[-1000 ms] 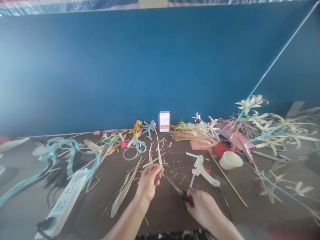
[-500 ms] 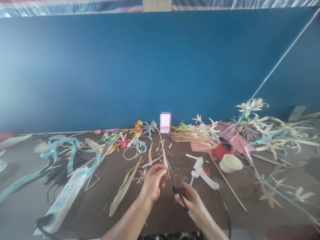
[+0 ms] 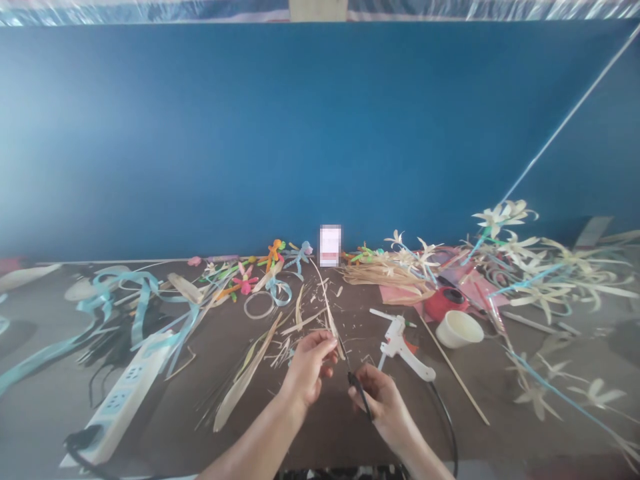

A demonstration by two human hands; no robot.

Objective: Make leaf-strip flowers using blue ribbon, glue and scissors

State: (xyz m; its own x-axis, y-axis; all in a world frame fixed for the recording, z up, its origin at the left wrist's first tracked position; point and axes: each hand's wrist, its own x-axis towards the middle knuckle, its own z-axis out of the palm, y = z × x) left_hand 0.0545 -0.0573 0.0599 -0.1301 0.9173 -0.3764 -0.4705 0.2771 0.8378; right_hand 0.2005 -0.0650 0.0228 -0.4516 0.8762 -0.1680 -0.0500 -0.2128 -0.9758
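My left hand point(image 3: 307, 367) pinches the lower end of a long pale straw strip point(image 3: 326, 303) that rises away from me over the dark table point(image 3: 60, 407). My right hand point(image 3: 383, 400) is closed round the black handles of a pair of scissors point(image 3: 356, 381). The blades point up to the strip just beside my left fingers. Both hands are close together near the table's front edge.
A white glue gun point(image 3: 403, 347) lies right of my hands, with a white cup point(image 3: 459, 328) and a red tape dispenser point(image 3: 444, 301) beyond. Straw flowers point(image 3: 505, 217) crowd the right side. A power strip point(image 3: 120, 397), blue ribbon point(image 3: 143, 300) and straw scraps lie left.
My right hand has come up and left with the scissors, from low on the table to right beside my left hand. The blades now stand steeply against the strip.
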